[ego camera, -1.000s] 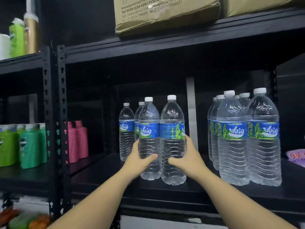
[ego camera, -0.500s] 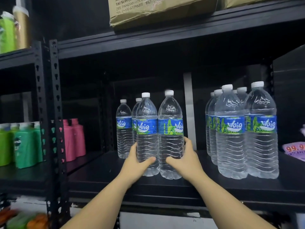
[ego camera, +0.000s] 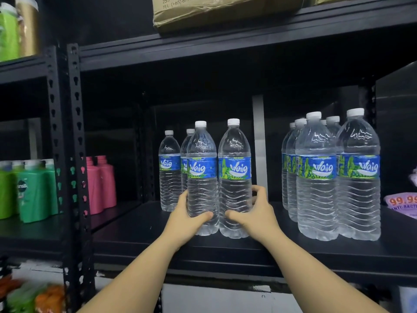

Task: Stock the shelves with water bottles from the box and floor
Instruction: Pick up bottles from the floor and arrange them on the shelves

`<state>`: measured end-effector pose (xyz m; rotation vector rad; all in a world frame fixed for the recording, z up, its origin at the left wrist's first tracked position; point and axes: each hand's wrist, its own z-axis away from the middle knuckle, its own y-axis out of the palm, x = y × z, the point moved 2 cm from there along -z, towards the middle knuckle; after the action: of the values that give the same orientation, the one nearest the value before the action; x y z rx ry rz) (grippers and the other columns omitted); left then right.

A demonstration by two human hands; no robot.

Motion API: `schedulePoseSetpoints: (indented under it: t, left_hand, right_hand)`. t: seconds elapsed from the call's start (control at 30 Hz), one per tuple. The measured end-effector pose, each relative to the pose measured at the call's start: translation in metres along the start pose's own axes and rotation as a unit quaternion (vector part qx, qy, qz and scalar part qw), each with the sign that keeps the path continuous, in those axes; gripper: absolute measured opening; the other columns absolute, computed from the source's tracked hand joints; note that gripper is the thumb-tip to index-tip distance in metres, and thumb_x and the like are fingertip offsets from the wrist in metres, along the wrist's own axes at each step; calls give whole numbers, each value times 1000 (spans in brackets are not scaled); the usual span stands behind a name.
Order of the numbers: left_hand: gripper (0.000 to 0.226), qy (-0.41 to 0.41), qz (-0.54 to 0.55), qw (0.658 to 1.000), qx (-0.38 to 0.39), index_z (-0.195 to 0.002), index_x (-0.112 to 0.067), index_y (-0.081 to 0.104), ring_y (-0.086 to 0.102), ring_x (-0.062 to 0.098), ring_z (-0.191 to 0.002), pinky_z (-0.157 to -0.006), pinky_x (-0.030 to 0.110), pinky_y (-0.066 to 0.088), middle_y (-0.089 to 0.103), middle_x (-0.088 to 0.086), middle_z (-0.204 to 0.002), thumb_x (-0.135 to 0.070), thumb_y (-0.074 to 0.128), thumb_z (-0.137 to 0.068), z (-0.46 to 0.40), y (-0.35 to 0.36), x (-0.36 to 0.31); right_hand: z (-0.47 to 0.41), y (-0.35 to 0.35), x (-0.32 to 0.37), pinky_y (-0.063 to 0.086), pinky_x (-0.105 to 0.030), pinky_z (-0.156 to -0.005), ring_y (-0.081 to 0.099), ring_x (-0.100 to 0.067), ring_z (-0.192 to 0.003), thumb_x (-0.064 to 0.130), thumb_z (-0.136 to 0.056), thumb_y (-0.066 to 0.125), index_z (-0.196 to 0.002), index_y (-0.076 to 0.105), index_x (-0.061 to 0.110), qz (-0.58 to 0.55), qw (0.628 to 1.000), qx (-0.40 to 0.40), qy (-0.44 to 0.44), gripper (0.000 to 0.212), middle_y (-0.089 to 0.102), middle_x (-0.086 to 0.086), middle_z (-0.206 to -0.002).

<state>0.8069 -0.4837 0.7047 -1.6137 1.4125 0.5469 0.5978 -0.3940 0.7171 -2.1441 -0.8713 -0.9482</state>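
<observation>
A black metal shelving unit fills the view, its middle shelf (ego camera: 259,247) carrying the water stock under a shelf that holds a brown carton (ego camera: 216,12). At the centre of that shelf the person's left hand (ego camera: 185,219) wraps the lower body of one water bottle (ego camera: 202,177), thumb across its front, while the right hand (ego camera: 256,213) holds the neighbouring bottle (ego camera: 234,177) the same way, fingers curled round its far side; the two bottles stand upright and touch. Behind them, toward 11 o'clock, stand two more bottles (ego camera: 169,170), and toward 3 o'clock a tight cluster of bottles (ego camera: 331,175) stands well apart. The step looks like settling this pair into its row: it would go best by sliding both bottles back together, bases flat on the shelf, until they meet the rear pair, then letting go without nudging either. Each bottle is clear ribbed plastic, full, with a white cap and a blue-green "Waig" label facing out. Green and pink bottles (ego camera: 38,190) fill the bay at 9 o'clock.
</observation>
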Motion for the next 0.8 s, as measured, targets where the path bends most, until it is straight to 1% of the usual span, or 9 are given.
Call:
schedulePoseSetpoints:
  t: [0.1,0.17,0.2,0.3,0.37,0.43,0.53,0.7,0.8]
  left_hand:
    - [87,2,-5,1000,-10,-141,-44,40,66,-7,-109,-102,29,52,69,-25,-121,-43,90,-70,2,0,-1]
    - [81,7,-18,1000,-18,-136,-44,36,62,-13,-104,-92,17,47,65,-28,-115,-39,90,-75,5,0,-4]
    - [82,9,-22,999,-23,-135,-44,34,58,-16,-103,-87,15,45,62,-30,-113,-38,90,-76,6,0,-6]
    - [82,11,-24,999,-33,-133,-43,35,58,-15,-103,-88,19,46,63,-26,-111,-40,91,-74,8,-1,-7]
    - [81,9,-23,999,-37,-131,-44,37,61,-13,-102,-87,21,48,65,-25,-109,-39,92,-73,9,-2,-7]
    - [79,11,-21,999,-40,-129,-44,39,64,-8,-100,-83,20,48,66,-24,-108,-38,93,-72,10,-3,-7]
    - [79,16,-17,998,-51,-129,-43,45,66,-3,-100,-82,21,50,66,-20,-111,-39,95,-68,11,-5,-8]
    - [83,3,-15,998,-63,-127,-41,50,71,5,-97,-86,32,58,71,-13,-110,-45,98,-59,7,-14,-7]
    - [81,-3,-16,997,-70,-125,-41,52,72,5,-94,-81,29,57,73,-11,-107,-41,99,-59,5,-23,-4]
  right_hand:
    - [1,0,1,48,-21,-71,68,-2,-90,33,-59,98,-123,43,29,-3,1000,-6,-1,84,68,11,-99]
    - [1,0,1,49,-22,-72,68,-2,-90,34,-58,99,-122,43,30,-3,1000,-5,-4,86,68,10,-101]
    - [2,0,1,49,-22,-73,68,-2,-91,36,-57,99,-122,42,30,-4,1000,-5,-6,87,68,10,-102]
    - [4,1,3,49,-22,-75,66,1,-92,36,-62,95,-124,42,31,10,1000,-1,-13,82,67,15,-101]
    - [5,0,5,47,-19,-70,66,3,-87,30,-68,87,-126,41,31,18,1000,4,-12,74,67,16,-95]
    - [5,-1,5,45,-17,-66,66,2,-83,26,-70,85,-126,41,32,24,1000,6,-10,72,68,14,-91]
    - [5,-1,5,47,-19,-66,65,2,-83,28,-67,90,-125,43,31,27,1000,1,-11,74,68,13,-91]
    - [1,5,8,47,-19,-64,66,2,-84,38,-63,95,-123,46,29,44,999,11,-8,78,67,14,-95]
    - [-4,14,12,45,-17,-63,66,1,-86,41,-58,96,-120,48,28,59,998,21,-6,79,67,14,-98]
